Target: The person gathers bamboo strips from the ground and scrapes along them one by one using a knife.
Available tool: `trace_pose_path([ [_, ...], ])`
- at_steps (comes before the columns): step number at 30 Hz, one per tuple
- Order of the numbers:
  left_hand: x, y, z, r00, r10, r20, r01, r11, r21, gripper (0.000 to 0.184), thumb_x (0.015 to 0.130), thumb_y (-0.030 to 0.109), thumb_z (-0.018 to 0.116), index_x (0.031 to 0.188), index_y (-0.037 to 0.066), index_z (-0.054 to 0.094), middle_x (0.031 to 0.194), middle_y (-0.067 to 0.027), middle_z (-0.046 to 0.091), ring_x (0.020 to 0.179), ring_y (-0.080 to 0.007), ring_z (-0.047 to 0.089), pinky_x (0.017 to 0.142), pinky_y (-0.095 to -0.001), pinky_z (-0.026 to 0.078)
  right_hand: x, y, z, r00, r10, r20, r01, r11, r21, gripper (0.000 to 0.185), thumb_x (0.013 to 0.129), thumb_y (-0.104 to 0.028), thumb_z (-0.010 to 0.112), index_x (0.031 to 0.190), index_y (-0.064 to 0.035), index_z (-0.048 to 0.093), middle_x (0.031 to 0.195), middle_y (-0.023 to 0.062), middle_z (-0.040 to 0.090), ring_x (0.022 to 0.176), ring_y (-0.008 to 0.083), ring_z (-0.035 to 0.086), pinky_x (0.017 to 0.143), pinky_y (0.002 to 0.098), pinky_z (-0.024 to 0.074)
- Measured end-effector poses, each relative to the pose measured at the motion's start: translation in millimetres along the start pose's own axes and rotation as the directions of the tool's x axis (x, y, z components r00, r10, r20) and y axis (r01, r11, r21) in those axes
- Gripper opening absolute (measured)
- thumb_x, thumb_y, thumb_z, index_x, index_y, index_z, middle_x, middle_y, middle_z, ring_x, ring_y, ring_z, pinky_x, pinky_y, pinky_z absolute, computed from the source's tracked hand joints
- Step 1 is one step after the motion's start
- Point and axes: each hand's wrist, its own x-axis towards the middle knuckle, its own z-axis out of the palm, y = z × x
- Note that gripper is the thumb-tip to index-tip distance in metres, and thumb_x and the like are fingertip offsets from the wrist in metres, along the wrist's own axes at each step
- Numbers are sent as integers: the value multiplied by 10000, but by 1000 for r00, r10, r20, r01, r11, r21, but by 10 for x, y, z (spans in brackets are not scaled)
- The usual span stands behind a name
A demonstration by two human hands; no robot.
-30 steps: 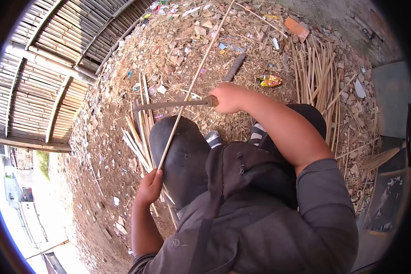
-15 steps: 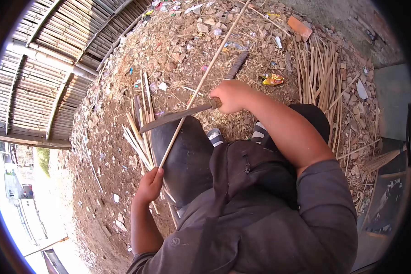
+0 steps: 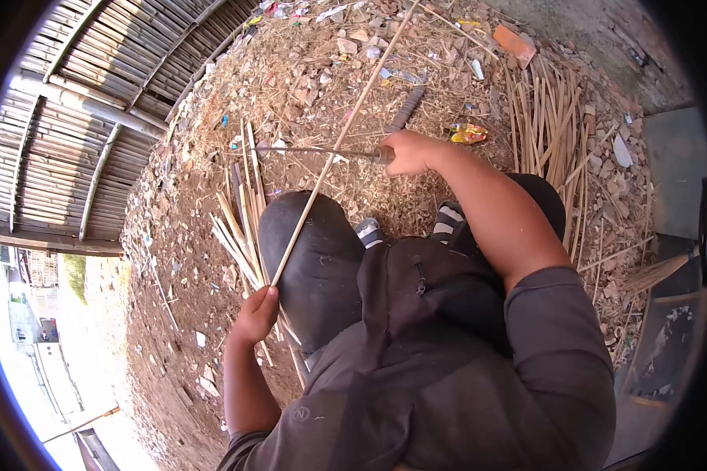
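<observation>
My left hand (image 3: 258,314) is closed around the near end of a long, thin bamboo strip (image 3: 313,196). The strip slants up and away past my left knee. In my right hand (image 3: 407,152) is a machete (image 3: 314,149), gripped by its handle. Its blade, seen nearly edge-on, points left and crosses the strip beyond the knee; whether it touches the strip I cannot tell. A dark wrapped handle (image 3: 407,107) lies on the ground just beyond my right hand, its other end hidden behind the hand.
Several split bamboo strips (image 3: 247,212) lie beside my left leg. A larger pile of strips (image 3: 548,125) is at right. A brick (image 3: 514,46), a yellow wrapper (image 3: 468,133) and rubble cover the ground. A bamboo fence (image 3: 94,94) stands at left, a wall (image 3: 605,39) at right.
My right hand has moved the machete farther along the strip, away from my body, and the blade has turned from showing its flat side to nearly edge-on. My left hand stays almost in place.
</observation>
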Motion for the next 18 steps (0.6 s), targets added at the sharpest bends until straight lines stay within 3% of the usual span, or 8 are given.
trace_pose_path([
  [1, 14, 47, -9, 1000, -2, 5, 2, 1000, 1, 423, 1093, 375, 426, 790, 91, 505, 632, 52, 453, 556, -68, 399, 505, -273, 344, 91, 220, -46, 993, 83, -79, -76, 993, 94, 490, 732, -259, 706, 1146, 3, 673, 970, 193, 717, 922, 324, 698, 814, 464, 543],
  [4, -102, 119, -28, 999, -33, 5, 33, 999, 7, 428, 1093, 389, 417, 797, 93, 505, 633, 52, 453, 562, -68, 402, 512, -270, 347, 94, 300, -296, 938, 333, -96, -308, 928, 210, 513, 737, -265, 708, 1165, 13, 665, 1001, 204, 716, 945, 323, 697, 833, 455, 541],
  [7, -104, 147, -26, 999, -48, 14, 48, 999, 18, 432, 1093, 396, 418, 810, 86, 516, 636, 59, 447, 572, -65, 391, 523, -263, 345, 70, 51, -147, 989, 145, -29, -141, 985, 99, 514, 746, -266, 704, 1187, -6, 661, 1013, 196, 719, 960, 321, 696, 848, 443, 539],
  [8, -102, 156, -25, 998, -56, 22, 56, 998, 9, 431, 1093, 397, 425, 821, 79, 528, 640, 65, 442, 580, -59, 380, 528, -258, 340, 6, -95, -87, 997, -69, -25, 68, 997, -41, 374, 733, -263, 708, 1036, -45, 676, 938, 201, 699, 899, 360, 678, 790, 453, 532],
  [11, -18, 144, -17, 1000, -10, -8, 11, 995, 104, 447, 1094, 403, 421, 831, 62, 542, 655, 62, 448, 607, -64, 377, 553, -267, 353, -74, -382, -148, 983, -98, 158, 120, 984, -135, 373, 737, -263, 707, 1038, -45, 672, 931, 194, 697, 899, 345, 681, 787, 456, 531],
  [12, -38, 121, -13, 1000, 12, -22, -9, 987, 163, 455, 1095, 405, 416, 831, 57, 544, 660, 58, 454, 616, -70, 382, 563, -273, 362, -12, -183, -92, 993, -23, 120, 19, 999, 34, 445, 746, -252, 685, 1136, -37, 686, 1010, 207, 710, 966, 353, 684, 857, 448, 538],
  [15, -33, 116, -29, 997, -27, -71, 38, 986, 164, 473, 1097, 410, 402, 829, 46, 544, 684, 44, 469, 648, -83, 398, 600, -288, 385, 121, 31, -198, 991, 128, 37, -128, 992, 12, 484, 752, -264, 682, 1184, -46, 683, 1050, 214, 704, 1010, 362, 675, 878, 445, 537],
  [18, -35, 83, -72, 999, -21, -26, 25, 988, 155, 470, 1094, 419, 404, 846, 49, 552, 711, 48, 468, 677, -77, 414, 627, -280, 393, 79, -87, -134, 999, 8, -51, -8, 1000, -2, 379, 756, -245, 672, 1062, -20, 676, 977, 213, 698, 943, 365, 677, 831, 449, 533],
])
